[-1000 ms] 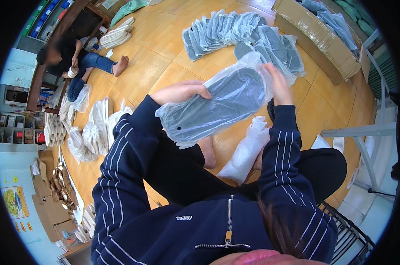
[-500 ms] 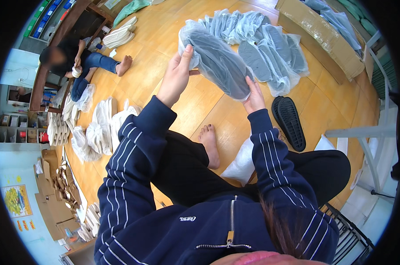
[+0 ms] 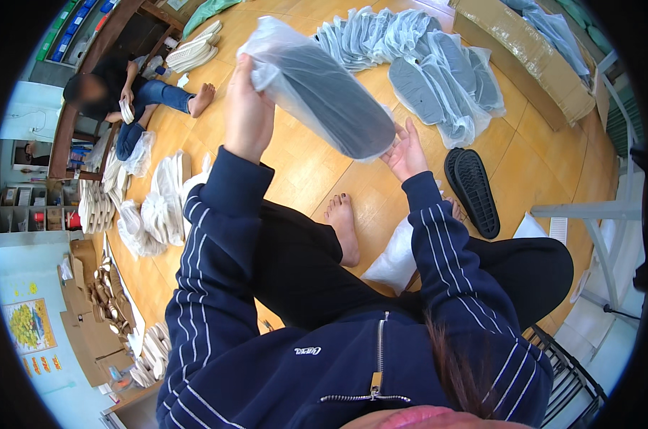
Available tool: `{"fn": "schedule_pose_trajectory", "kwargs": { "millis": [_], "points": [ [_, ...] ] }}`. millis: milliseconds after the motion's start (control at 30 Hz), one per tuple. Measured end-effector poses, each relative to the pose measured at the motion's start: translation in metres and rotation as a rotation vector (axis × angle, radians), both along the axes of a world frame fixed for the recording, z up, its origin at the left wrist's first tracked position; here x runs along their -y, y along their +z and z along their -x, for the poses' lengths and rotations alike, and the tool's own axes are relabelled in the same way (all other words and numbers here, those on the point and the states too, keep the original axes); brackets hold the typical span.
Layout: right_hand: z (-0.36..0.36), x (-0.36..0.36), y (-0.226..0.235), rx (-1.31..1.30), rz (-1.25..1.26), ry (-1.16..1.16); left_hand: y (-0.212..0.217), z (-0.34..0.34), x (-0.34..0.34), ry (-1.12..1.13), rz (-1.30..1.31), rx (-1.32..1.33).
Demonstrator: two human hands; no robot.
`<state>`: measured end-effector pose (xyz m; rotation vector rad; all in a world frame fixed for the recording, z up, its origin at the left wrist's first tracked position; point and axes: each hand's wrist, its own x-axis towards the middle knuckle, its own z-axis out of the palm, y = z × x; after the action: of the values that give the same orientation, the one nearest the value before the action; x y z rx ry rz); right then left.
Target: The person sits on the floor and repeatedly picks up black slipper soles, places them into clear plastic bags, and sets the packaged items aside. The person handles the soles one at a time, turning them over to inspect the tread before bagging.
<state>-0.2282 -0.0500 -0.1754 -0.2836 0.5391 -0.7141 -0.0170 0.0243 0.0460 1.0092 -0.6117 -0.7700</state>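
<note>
A dark grey shoe sole in a clear, cloudy plastic bag [image 3: 331, 96] is held up in front of me, slanting from upper left to lower right. My left hand [image 3: 249, 114] grips the gathered plastic at its upper left end, thumb up. At the lower right end my right hand [image 3: 407, 151] holds the rounded tip with its fingertips; some of these fingers are hidden behind the bag. On the floor beyond lie several more bagged grey soles [image 3: 418, 93], overlapping in a curved row. Right of my right hand rests a pair of bare black soles [image 3: 472, 193], stacked together.
A white plastic bag [image 3: 394, 256] lies between my legs. At the far right stands a cardboard box [image 3: 527, 61], with a grey metal frame [image 3: 588, 211] nearer. White bagged soles [image 3: 163, 207] lie left. Farther left, another person [image 3: 124, 100] sits handling a pale sole.
The bagged sole has moved left, and its plastic now lies smoother over it. My left hand has shifted left with it. The fingers of my right hand have spread a little.
</note>
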Motion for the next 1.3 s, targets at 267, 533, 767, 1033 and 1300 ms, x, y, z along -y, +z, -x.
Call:
{"fn": "schedule_pose_trajectory", "kwargs": {
  "millis": [267, 533, 767, 1033, 1300],
  "points": [
    [-0.004, -0.009, -0.049, -0.111, 0.163, -0.119, -0.007, -0.087, -0.016, -0.211, 0.333, 0.024],
    [0.038, 0.031, 0.03, -0.608, 0.832, 0.003, 0.003, -0.027, -0.017, 0.363, -0.274, 1.782],
    [0.062, 0.039, 0.067, -0.248, 0.704, 0.067, -0.028, 0.032, -0.009, -1.097, -0.68, 0.863],
    [0.148, 0.069, -0.062, -1.945, 0.634, -0.046, -0.041, 0.031, 0.005, -0.74, -0.527, 0.367],
    [0.206, 0.006, -0.124, -2.229, 0.166, 0.329, -0.038, 0.017, 0.011, -0.488, -0.386, 0.08]
  ]
}}
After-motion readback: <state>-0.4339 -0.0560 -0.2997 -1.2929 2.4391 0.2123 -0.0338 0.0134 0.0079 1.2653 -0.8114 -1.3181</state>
